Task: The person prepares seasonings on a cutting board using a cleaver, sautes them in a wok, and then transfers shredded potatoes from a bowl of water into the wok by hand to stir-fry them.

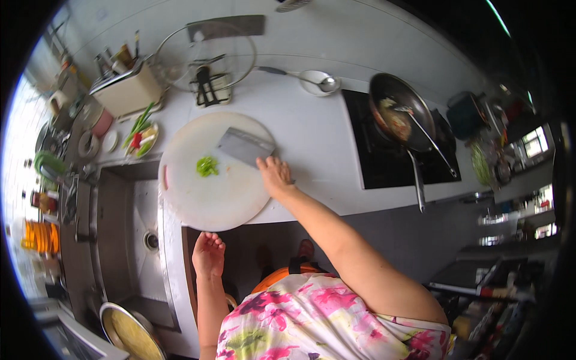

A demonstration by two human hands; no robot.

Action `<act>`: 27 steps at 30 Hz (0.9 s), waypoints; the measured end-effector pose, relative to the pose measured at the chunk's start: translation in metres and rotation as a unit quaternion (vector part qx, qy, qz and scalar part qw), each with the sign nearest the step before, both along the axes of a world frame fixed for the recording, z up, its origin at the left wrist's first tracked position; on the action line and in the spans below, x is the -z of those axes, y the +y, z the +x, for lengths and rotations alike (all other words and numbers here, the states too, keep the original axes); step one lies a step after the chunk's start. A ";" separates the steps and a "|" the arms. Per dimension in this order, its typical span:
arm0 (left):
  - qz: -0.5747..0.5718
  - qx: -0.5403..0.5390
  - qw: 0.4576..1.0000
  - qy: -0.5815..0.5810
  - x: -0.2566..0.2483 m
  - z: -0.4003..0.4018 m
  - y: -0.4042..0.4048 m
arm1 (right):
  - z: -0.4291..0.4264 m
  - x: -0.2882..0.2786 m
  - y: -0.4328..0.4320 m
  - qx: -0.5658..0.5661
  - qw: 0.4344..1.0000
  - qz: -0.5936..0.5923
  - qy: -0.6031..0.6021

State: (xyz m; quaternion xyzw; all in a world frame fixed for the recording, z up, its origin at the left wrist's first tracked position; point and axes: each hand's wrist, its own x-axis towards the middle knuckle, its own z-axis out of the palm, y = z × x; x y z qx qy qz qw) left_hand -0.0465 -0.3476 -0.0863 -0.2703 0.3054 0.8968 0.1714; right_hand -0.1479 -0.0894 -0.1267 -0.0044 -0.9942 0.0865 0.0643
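Observation:
A round white cutting board [193, 198] lies on the counter, with a small heap of chopped green vegetable [207, 166] left of its middle. A cleaver [245, 146] rests flat near the board's upper right. My right hand [275, 176] is over the board's right edge, at the cleaver's handle end; the palm hides most of the handle, so whether it grips it cannot be told. My left hand [210, 254] holds nothing, palm up with loosely curled fingers, just below the board's near edge.
At right, a wok [420, 101] with food and a metal utensil sits on the black cooktop [373, 166]. A ladle lies across a white bowl [310, 88]. Left are the steel sink [121, 216], a plate of cut vegetables [150, 141] and a knife block [130, 92]. A glass lid stands behind.

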 end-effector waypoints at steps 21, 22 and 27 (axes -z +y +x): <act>-0.008 0.240 0.818 0.522 -0.154 -0.054 0.445 | 0.220 -0.158 0.460 0.311 0.928 0.190 -0.075; -0.091 0.301 0.735 0.601 -0.167 -0.061 0.475 | 0.220 -0.153 0.462 0.276 0.942 0.189 -0.014; -0.315 0.293 0.687 0.586 -0.142 -0.092 0.539 | 0.237 -0.168 0.446 0.276 0.958 -0.058 0.046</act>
